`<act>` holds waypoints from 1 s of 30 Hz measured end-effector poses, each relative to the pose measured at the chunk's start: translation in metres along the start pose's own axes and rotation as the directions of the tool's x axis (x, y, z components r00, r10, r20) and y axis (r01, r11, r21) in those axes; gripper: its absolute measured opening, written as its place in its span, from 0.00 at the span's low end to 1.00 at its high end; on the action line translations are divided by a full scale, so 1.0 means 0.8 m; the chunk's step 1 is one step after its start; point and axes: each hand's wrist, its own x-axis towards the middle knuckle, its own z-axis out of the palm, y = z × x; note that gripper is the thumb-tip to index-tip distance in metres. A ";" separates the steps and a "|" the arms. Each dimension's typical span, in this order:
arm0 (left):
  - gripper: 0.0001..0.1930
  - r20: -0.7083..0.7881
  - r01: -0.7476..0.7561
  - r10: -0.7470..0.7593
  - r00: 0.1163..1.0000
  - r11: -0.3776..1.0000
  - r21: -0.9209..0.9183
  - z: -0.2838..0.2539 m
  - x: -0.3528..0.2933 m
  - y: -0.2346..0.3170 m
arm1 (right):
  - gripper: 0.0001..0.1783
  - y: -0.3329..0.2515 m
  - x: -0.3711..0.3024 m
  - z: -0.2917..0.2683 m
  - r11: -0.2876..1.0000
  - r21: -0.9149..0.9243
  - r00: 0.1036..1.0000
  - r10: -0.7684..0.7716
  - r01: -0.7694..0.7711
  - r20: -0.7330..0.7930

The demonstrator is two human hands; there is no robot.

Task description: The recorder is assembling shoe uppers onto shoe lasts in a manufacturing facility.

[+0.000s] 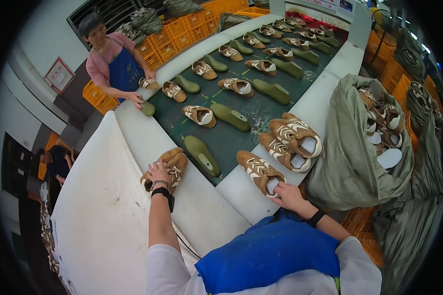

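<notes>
My left hand [160,176] lies over a pair of brown sneakers [176,166] with cream stripes, on the white ledge left of the green conveyor. Its fingers curl over the shoes and grip them. At the front right, my right hand [287,196] grips the heel of a single brown sneaker [259,169], fingertips at its opening. Just beyond that shoe, another pair of brown sneakers [293,140] sits close together on the right ledge. A green shoe last [202,155] lies at the near end of the conveyor, between my hands.
Rows of sneakers and green lasts cover the conveyor belt [261,118]. A grey-green sack [347,162] full of sneakers stands at the right. Across at the left, a co-worker [114,64] in a blue apron holds a last and a sneaker. Orange crates [179,37] line the back.
</notes>
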 end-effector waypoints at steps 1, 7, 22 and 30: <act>0.33 -0.086 -0.039 0.042 0.995 0.999 0.033 -0.002 -0.004 0.007 | 0.13 -0.001 -0.001 0.001 1.000 0.008 1.000 -0.009 0.009 -0.001; 0.29 -0.425 -0.596 0.518 0.743 0.800 -0.067 -0.001 -0.019 0.104 | 0.12 0.000 0.007 -0.001 1.000 -0.008 0.999 -0.010 0.011 0.031; 0.17 0.210 -0.501 0.497 0.842 0.864 -0.037 0.053 0.016 0.166 | 0.12 0.000 0.013 -0.004 0.999 -0.019 0.999 -0.046 0.047 0.022; 0.19 0.229 -0.487 0.468 0.854 0.873 0.029 0.055 0.008 0.163 | 0.12 0.000 0.014 -0.005 0.999 -0.013 0.999 -0.052 0.052 -0.013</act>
